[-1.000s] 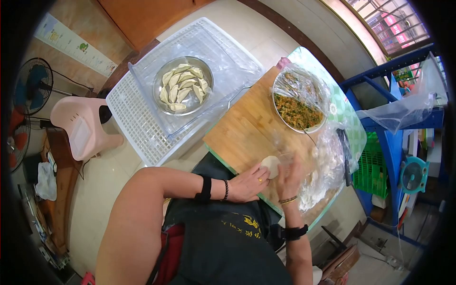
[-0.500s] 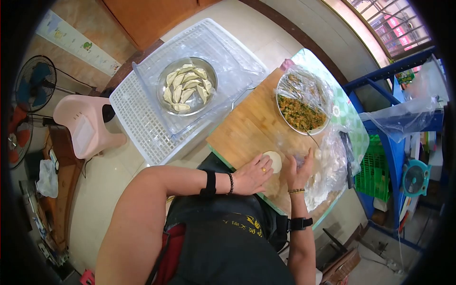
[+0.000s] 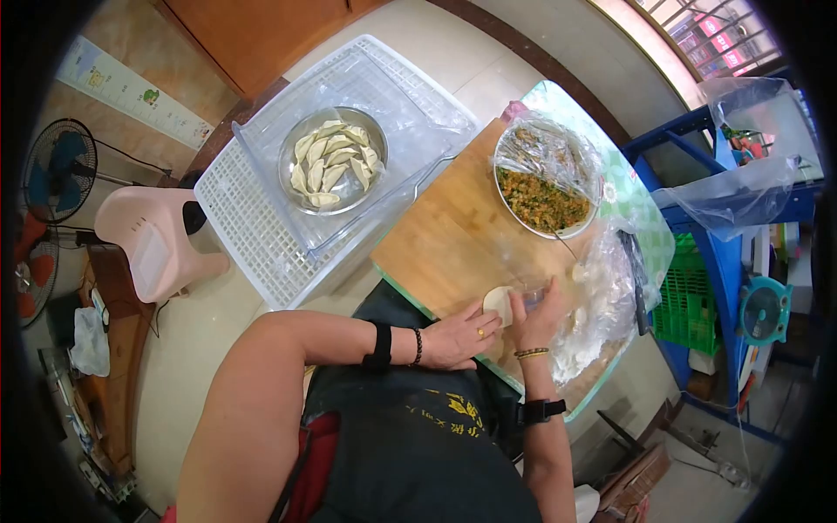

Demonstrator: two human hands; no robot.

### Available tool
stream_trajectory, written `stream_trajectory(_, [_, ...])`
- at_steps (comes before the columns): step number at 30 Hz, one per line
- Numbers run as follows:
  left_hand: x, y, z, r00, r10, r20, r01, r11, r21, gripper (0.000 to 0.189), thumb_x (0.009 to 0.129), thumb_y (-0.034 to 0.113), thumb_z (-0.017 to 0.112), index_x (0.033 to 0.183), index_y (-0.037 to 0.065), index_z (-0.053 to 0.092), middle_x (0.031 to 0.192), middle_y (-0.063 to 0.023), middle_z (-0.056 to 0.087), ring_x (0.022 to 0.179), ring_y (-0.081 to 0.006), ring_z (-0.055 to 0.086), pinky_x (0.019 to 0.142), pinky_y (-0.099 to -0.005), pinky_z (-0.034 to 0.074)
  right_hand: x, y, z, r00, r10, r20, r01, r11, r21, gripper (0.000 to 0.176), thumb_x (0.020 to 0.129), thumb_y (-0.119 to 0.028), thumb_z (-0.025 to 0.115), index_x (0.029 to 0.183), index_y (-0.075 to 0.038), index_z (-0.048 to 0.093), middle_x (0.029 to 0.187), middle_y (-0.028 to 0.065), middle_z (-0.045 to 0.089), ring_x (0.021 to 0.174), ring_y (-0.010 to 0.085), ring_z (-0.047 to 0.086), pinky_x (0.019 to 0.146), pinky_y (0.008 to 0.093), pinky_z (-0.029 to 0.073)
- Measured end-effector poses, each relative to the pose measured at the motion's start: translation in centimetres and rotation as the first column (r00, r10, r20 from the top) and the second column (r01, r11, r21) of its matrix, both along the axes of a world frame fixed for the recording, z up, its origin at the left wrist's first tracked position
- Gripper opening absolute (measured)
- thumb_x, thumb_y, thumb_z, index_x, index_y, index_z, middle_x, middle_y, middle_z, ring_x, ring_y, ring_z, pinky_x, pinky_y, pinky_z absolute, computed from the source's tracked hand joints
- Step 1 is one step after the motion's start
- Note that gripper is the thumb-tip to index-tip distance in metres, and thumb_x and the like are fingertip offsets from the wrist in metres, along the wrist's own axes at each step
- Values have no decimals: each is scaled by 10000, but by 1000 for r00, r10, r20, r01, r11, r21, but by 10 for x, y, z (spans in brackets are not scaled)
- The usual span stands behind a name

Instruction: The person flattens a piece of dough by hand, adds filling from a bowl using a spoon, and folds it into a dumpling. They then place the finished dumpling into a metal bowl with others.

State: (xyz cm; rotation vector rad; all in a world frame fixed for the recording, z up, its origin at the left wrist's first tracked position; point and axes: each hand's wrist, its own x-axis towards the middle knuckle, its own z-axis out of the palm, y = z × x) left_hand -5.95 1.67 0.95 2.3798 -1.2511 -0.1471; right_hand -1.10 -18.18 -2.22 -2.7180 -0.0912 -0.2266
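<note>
- Bright, soft daylight fills the scene. It seems to come from the window (image 3: 724,35), far up and right of the wooden board (image 3: 453,235).
- The window looks pale and washed out.
- The clear plastic bag (image 3: 602,305) just right of the board shines with white glare.
- The left hand (image 3: 458,331) and right hand (image 3: 536,315) cast only faint shadows on the board.
- Far from the board, lines bend and the corners go black.
</note>
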Motion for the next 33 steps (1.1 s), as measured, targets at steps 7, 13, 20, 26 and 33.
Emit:
stream_trajectory(7, [-1,6,4,992,94,-84,-91,995,39,602,810,467,662,1153,-18,568,1255,-217,501,1272,-345,387,1107,-494,250,-11,5,24,992,65,-105,-35,964,265,736,811,-247,698,1420,-5,363,1225,225,529,1115,410,489,949,474,385])
stream_trajectory(13, [-5,19,2,998,40,-52,-32,988,154,654,816,447,666,1260,3,483,1293,-185,465,1301,-320,363,1093,-513,257,-28,47,20,992,124,-32,-127,980,-154,681,832,-282,666,1399,-15,400,1259,216,527,1110,382,521,918,488,402])
stream_trajectory(20, [8,12,7,976,208,-68,-200,974,104,603,829,470,641,1185,-7,544,1208,-180,503,1260,-317,387,1095,-489,259,21,9,-8,989,12,149,-44,976,214,749,768,-182,745,1396,15,388,1179,226,544,1014,358,548,863,416,444])
stream_trajectory(26, [13,-4,-10,993,120,0,-119,992,31,640,817,461,651,1211,-26,522,1320,-222,454,1296,-342,373,1113,-486,251,-9,-7,23,992,-64,-107,107,879,465,686,800,-115,691,1393,44,385,1160,220,542,980,345,538,853,396,443])
stream_trajectory(33, [-2,-19,5,992,-70,-103,88,979,185,643,809,495,642,1185,-20,559,1312,-192,491,1306,-332,366,1132,-481,225,-55,13,9,994,112,12,-110,985,-130,646,863,-221,617,1405,30,372,1289,250,499,1109,412,507,949,496,375])
